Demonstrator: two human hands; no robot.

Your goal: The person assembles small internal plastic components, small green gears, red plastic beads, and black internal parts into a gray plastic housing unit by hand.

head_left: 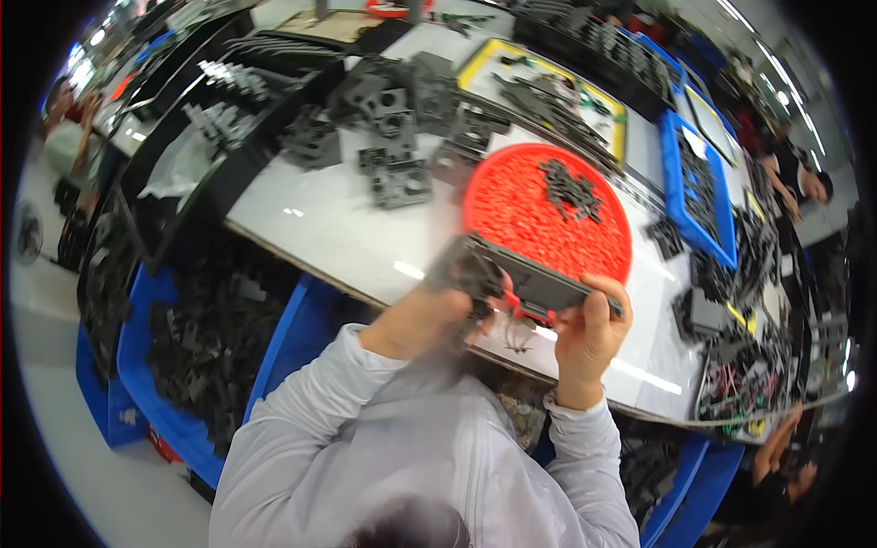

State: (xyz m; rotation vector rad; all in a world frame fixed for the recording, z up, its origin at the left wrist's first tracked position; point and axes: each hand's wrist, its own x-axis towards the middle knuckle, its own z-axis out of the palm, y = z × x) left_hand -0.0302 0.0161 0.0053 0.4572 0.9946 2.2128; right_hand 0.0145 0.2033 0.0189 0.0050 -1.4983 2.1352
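A long dark grey plastic housing (544, 276) is held in front of me, over the near edge of the table. My right hand (592, 333) pinches its right end, thumb and fingers closed round it. My left hand (416, 320) is smeared by motion at the other end, closed about a dark plastic piece (475, 274); whether that piece is joined to the housing I cannot tell. Bright red small parts (528, 310) show along the housing's lower side, between the hands. Just beyond is a round red tray (470, 196) full of small red pieces, with a heap of black parts (573, 190) on them.
Grey plastic parts (397, 137) lie heaped at the table's far left. Blue bins (288, 342) of dark parts stand below the left edge. At right are a blue tray (676, 183), a yellow-edged board (475, 64) and wired parts (740, 374). Other people work nearby.
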